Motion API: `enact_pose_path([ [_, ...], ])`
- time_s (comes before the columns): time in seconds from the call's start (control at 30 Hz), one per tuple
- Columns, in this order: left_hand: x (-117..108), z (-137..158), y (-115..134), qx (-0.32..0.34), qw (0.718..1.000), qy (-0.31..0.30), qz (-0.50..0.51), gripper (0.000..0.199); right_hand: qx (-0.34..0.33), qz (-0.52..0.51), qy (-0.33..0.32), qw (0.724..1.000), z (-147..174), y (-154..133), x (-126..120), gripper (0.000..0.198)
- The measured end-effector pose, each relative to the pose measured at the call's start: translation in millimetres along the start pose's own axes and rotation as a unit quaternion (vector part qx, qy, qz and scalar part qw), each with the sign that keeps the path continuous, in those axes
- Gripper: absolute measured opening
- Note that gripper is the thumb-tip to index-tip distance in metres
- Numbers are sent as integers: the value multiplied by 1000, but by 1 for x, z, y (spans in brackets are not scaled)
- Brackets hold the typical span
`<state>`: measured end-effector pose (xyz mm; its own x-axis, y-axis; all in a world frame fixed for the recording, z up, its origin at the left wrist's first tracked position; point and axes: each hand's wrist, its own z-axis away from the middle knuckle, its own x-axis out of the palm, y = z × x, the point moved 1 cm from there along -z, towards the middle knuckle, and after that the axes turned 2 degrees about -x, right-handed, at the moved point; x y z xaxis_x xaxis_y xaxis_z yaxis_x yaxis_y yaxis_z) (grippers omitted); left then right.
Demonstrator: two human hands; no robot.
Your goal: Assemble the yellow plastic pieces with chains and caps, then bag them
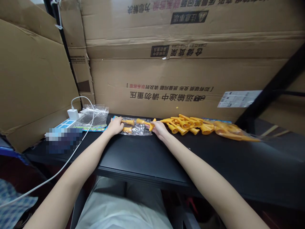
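Note:
A clear plastic bag (139,129) lies flat on the black table in front of me. My left hand (116,125) grips its left end, where a strip of blue print shows. Two yellow flared, horn-shaped plastic pieces (127,129) lie at the bag beside my left fingers. My right hand (159,128) pinches another yellow horn-shaped piece (145,122) by its narrow end at the bag's right end, flared end pointing left. I cannot tell how far that piece is inside the bag. To the right of my right hand lies a pile of similar yellow pieces (183,124).
Farther right, a filled clear bag (228,130) holds more yellow pieces. Empty clear bags (94,116) lie at the left, by a power strip (64,124) with a white charger (73,114). Its white cable (81,140) crosses the table's left part. Cardboard (152,73) walls the back.

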<state>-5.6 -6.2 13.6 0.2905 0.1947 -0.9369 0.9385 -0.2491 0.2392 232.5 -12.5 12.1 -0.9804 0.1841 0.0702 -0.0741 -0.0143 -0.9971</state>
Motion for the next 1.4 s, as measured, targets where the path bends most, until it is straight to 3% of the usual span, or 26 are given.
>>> enact_pose_path([
  [0.07, 7, -2, 0, 29, 999, -33, 9, 51, -61, 121, 28, 990, 0, 1, -3, 15],
  [0.17, 12, -4, -3, 57, 996, -68, 16, 50, -171, 313, 57, 933, 0, -1, -8, 14],
  [0.23, 13, -6, -5, 76, 994, -71, 23, 49, -199, 364, 60, 908, -1, -2, -10, 14],
  [0.3, 13, -8, -7, 91, 993, -69, 30, 47, -187, 347, 60, 917, -1, -1, -11, 15],
  [0.43, 14, -9, -9, 83, 994, -61, 32, 49, -110, 222, 30, 968, 0, 1, -7, 22],
  [0.53, 15, -9, -9, 79, 995, -58, 28, 47, -59, 140, 5, 988, 3, 0, -7, 24],
  [0.87, 19, -9, -8, 61, 996, -59, 33, 37, -94, 125, 18, 988, 8, -13, -10, 26],
  [1.03, 19, -8, -9, 92, 993, -63, 46, 38, -35, 103, -63, 992, 12, -11, -8, 22],
  [1.13, 18, -5, -5, 110, 992, -45, 53, 39, -7, 68, -75, 995, 13, -7, -5, 18],
  [1.2, 15, -2, -2, 84, 995, -12, 41, 41, -2, 45, -83, 995, 12, -5, -3, 15],
  [1.27, 14, 1, -1, 12, 1000, 10, 22, 45, -2, 37, -93, 995, 11, -3, -1, 14],
  [1.33, 13, 3, 0, -61, 998, -1, 17, 49, -4, 37, -104, 994, 9, -1, 0, 15],
  [1.4, 13, 3, 0, -80, 996, -26, 29, 49, -6, 37, -112, 993, 8, -1, 0, 15],
])
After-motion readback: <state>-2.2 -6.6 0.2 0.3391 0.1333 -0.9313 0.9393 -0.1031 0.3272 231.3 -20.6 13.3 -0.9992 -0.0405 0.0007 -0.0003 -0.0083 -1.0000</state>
